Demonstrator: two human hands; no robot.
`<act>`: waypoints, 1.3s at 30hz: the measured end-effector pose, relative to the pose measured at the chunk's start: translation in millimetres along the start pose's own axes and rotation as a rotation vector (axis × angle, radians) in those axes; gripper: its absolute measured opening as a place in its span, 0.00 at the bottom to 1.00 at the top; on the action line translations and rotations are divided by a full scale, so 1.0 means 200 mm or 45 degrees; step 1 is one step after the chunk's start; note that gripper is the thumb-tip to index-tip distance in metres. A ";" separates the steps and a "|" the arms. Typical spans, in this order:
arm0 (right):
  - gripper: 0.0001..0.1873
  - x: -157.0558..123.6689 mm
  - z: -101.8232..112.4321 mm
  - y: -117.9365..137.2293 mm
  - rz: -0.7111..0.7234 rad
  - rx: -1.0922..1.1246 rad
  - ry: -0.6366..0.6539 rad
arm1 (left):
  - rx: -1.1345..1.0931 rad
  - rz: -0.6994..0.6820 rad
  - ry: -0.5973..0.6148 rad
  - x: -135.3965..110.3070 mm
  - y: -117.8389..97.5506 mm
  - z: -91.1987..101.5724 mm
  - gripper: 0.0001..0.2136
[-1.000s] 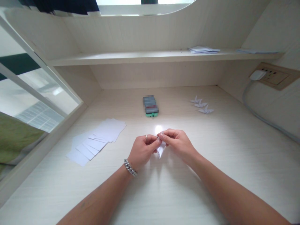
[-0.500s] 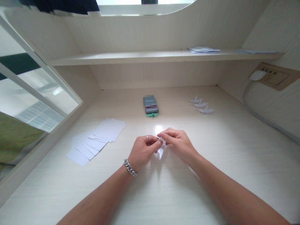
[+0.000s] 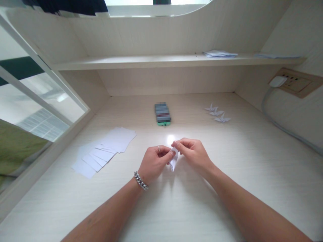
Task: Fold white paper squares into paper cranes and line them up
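In the head view, a small piece of folded paper [image 3: 173, 163] is held above the middle of the table [image 3: 171, 211], between the two hands. It is gripped at its left side by the left hand [image 3: 154, 161], thumb on top; its far end is pinched by the right hand [image 3: 194, 153], thumb against forefinger. Its long axis is directed nearly straight toward the wearer, slightly slanted, with the narrow tip pointed near and down. The far part is partly covered by the fingers, so its shape there cannot be told.

Beyond the hands, a dark, green-edged device [image 3: 163, 114], blurred out, is set on the table. To its right, small paper cranes [image 3: 222, 119] are grouped close together. At the left, loose white sheets [image 3: 121, 139] are spread, overlapping, well apart from the left hand. More papers [image 3: 220, 54] are stacked on the shelf [image 3: 141, 60] above.
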State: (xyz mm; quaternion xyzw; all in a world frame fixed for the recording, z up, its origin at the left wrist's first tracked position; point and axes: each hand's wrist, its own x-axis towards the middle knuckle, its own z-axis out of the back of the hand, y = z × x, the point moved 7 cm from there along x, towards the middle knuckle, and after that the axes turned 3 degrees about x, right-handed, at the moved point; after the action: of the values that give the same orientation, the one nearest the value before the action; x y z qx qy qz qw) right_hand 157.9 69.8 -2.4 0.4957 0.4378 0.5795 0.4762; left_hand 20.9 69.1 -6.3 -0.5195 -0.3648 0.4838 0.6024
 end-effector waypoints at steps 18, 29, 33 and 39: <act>0.16 0.01 -0.01 -0.01 -0.078 0.116 0.074 | 0.001 0.046 0.041 0.00 0.02 -0.01 0.08; 0.19 0.01 0.00 0.00 -0.035 0.085 0.064 | 0.005 0.033 0.041 0.00 0.01 -0.01 0.10; 0.18 0.01 0.00 0.01 -0.027 0.080 0.057 | 0.002 0.041 0.034 0.00 0.01 0.00 0.10; 0.21 0.01 -0.02 -0.03 -0.089 0.144 0.100 | -0.024 0.006 -0.053 0.00 -0.01 0.03 0.10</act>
State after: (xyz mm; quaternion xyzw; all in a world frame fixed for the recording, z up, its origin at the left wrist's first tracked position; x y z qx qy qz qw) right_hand 154.6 72.1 -7.9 0.4831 0.5054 0.5558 0.4498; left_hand 16.1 70.6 -3.7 -0.5158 -0.3806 0.4926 0.5886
